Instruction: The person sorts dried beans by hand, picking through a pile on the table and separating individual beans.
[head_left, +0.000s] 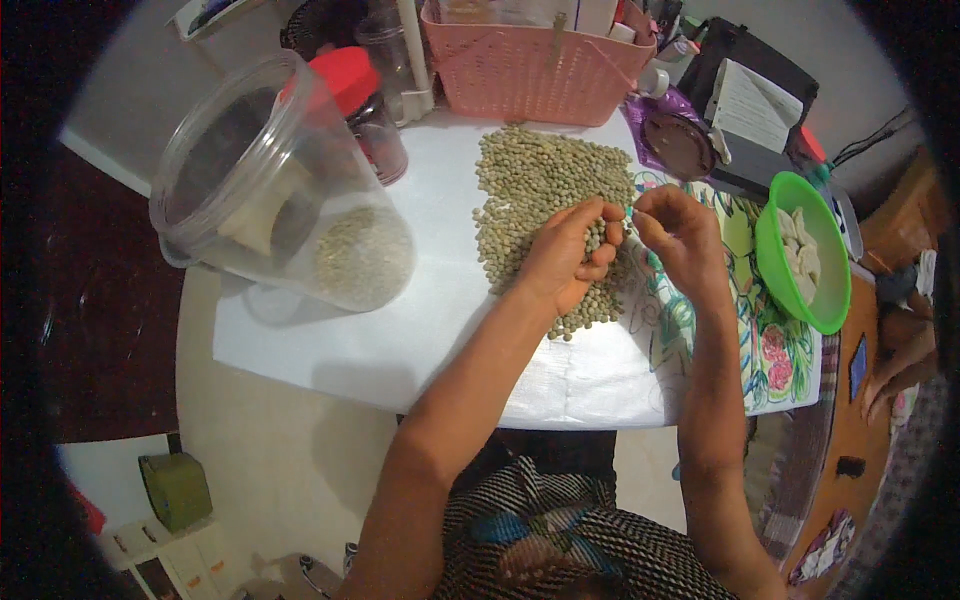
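A spread of round, dull green dried peas (535, 165) covers the middle of the white table. Cupped over it, my left hand (560, 255) curls its fingers around a handful of the peas. My right hand (685, 235) is raised just to the right of it, thumb and fingertips pinched together close to the left fingertips. A tiny turquoise spot shows between the two hands; whether the right fingers grip anything is too small to tell. To the left stands a large clear plastic jar (370, 205), with more pale peas in its bottom and its wide mouth uncovered.
Behind the peas is a pink basket (545, 75) full of items. A red-lidded jar (385, 145) stands behind the clear one. At right, a bright green bowl (838, 290) holds pale pieces on a flowered cloth (745, 345). Another person's hand (890, 375) rests farther right.
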